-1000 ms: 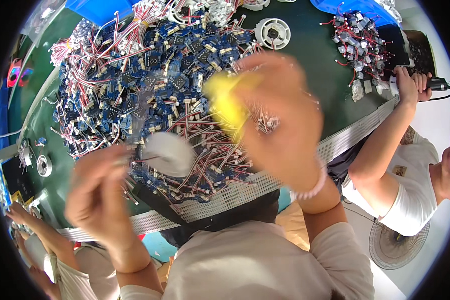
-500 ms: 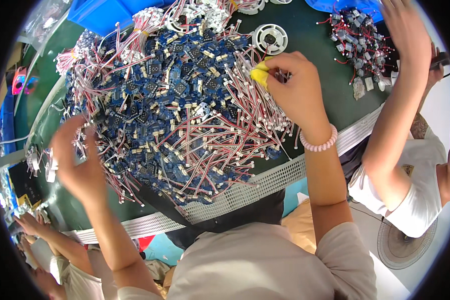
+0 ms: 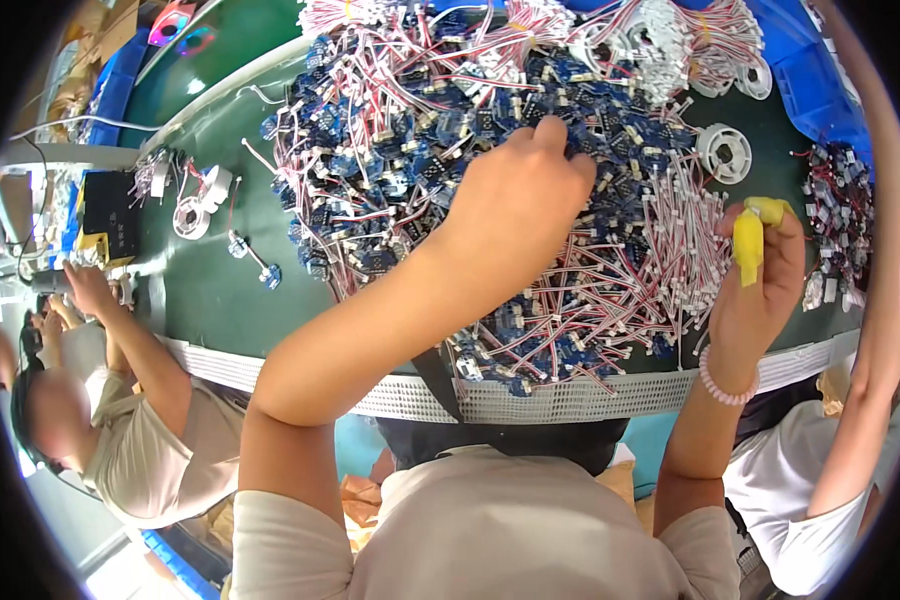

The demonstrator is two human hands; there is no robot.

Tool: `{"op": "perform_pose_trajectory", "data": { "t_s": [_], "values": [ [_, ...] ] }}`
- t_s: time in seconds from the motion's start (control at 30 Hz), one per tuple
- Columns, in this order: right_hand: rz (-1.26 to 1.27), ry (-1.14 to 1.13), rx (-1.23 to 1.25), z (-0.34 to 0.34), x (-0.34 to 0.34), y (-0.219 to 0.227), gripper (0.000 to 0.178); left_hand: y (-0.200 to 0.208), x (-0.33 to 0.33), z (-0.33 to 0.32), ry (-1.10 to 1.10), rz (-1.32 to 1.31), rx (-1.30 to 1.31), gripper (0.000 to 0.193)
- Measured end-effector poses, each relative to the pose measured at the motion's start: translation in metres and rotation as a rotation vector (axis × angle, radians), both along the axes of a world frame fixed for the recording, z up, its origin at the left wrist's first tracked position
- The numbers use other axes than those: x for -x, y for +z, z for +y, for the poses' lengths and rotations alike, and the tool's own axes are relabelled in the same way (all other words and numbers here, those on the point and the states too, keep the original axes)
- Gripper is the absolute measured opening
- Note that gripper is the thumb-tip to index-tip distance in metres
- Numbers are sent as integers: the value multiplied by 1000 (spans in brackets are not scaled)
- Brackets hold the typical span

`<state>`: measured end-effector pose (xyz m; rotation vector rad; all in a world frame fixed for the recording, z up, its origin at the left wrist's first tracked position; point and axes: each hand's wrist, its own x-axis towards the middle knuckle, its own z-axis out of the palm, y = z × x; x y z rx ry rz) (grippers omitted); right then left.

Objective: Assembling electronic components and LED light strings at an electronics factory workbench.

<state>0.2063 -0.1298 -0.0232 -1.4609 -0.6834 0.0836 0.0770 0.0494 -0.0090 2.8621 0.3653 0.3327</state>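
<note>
A wide heap of small blue circuit boards [image 3: 370, 165] with short red, white and black wire leads covers the middle of the table. My left hand [image 3: 530, 190] reaches over the heap, its fingers curled down among the boards; their tips and anything in them are hidden. To the right of the heap is my right hand [image 3: 770, 275], with yellow covers on the thumb and a finger. These are pinched together around something small and pale that I cannot make out. Beside it lies a bunch of loose white-plugged leads [image 3: 685, 235].
On the green table [image 3: 210, 320] at left lie one wired board [image 3: 270, 275] and white round parts [image 3: 192, 217]. A white wheel-like part [image 3: 724, 154], tied lead bundles [image 3: 660, 45] and a blue bin [image 3: 805, 70] stand beyond. Co-workers sit on both sides; one's arm [image 3: 880, 260] reaches in at right.
The view has swung left. My left hand has moved from the heap's left side to over its middle. My right hand has drawn back from the leads and turned, showing its yellow finger covers.
</note>
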Motion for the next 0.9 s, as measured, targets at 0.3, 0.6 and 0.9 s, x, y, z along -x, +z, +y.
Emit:
{"op": "perform_pose_trajectory", "data": {
  "t_s": [0.3, 0.6, 0.9],
  "values": [
    [-15, 33, 20, -16, 16, 2, 21, -1, 7, 7, 35, -181, 173, 12],
    [28, 393, 244, 22, 64, 10, 18, 4, 59, -38, 349, -520, 1541, 22],
    [-180, 400, 218, 26, 62, 4, 25, 4, 58, -44, 252, -526, 1393, 22]
  ]
}}
